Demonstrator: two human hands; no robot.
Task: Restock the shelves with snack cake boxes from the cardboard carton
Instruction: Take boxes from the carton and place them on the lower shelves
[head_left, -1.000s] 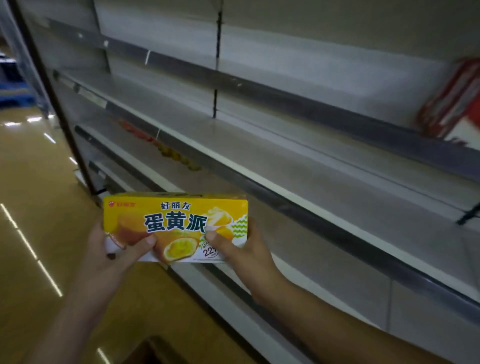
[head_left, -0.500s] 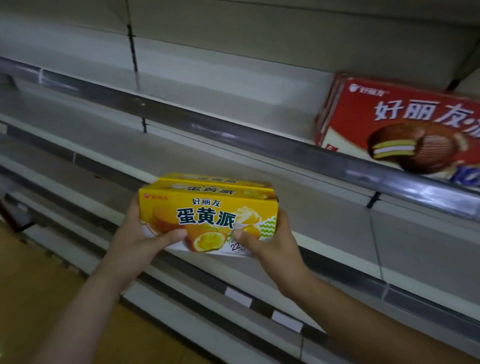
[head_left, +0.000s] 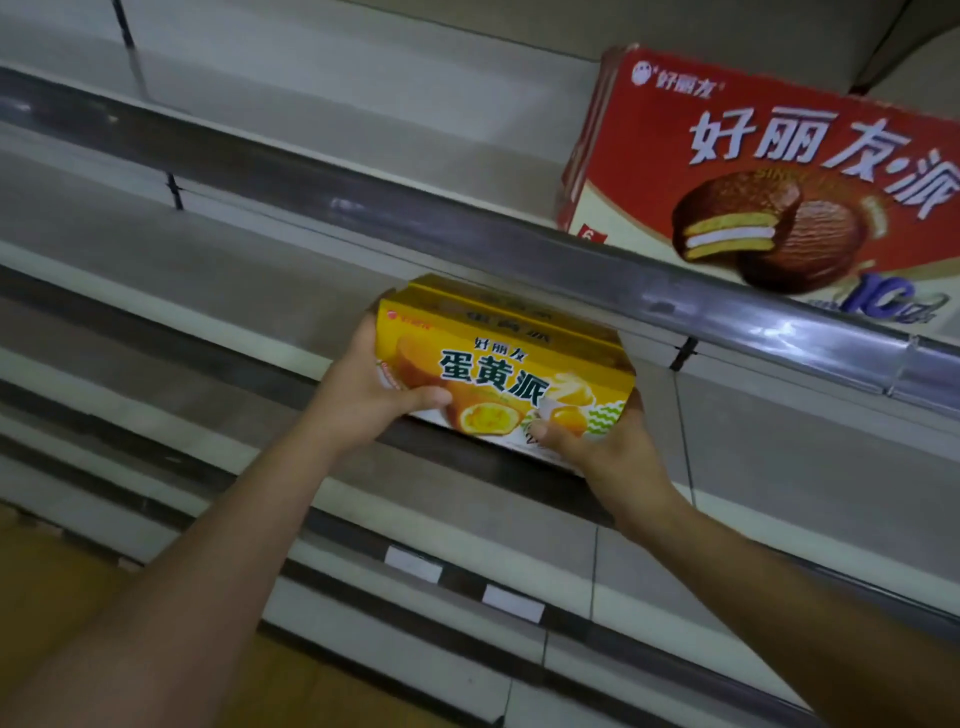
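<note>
A yellow snack cake box (head_left: 498, 358) with green lettering is held between both hands over the front edge of the middle shelf (head_left: 260, 291), just under the rail of the shelf above. My left hand (head_left: 363, 400) grips its left end, thumb across the front face. My right hand (head_left: 608, 447) grips the lower right corner, thumb on the front. The fingers behind the box are hidden. The cardboard carton is out of view.
A large red snack cake box (head_left: 769, 171) stands on the upper shelf at the right, behind a metal price rail (head_left: 467, 228). Lower shelves (head_left: 363, 525) carry white price tags (head_left: 413, 564). Orange floor (head_left: 47, 587) shows at the lower left.
Both hands have carried the yellow box up and to the right, further in toward the middle shelf. The red box now looms larger at the upper right.
</note>
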